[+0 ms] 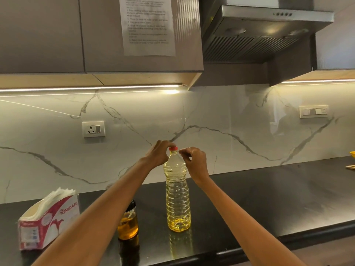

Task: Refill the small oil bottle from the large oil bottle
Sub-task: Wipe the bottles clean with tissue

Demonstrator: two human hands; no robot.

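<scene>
The large oil bottle (pixel 178 196), clear ribbed plastic with yellow oil, stands upright on the black counter (pixel 259 198). Its red cap (pixel 173 148) is on. My left hand (pixel 158 154) has its fingers curled over the cap from the left and grips it. My right hand (pixel 195 162) hovers just right of the bottle's neck with fingers loosely curled, holding nothing. The small oil bottle (pixel 128 220), glass with a dark top and amber oil in it, stands to the left of the large one, partly hidden behind my left forearm.
A pack of paper napkins (pixel 48 217) sits on the counter at the left. A wall socket (pixel 93 129) and a switch plate (pixel 313 111) are on the marble backsplash. A range hood (pixel 269 29) hangs above. A yellow object (pixel 352 153) peeks in at the right edge.
</scene>
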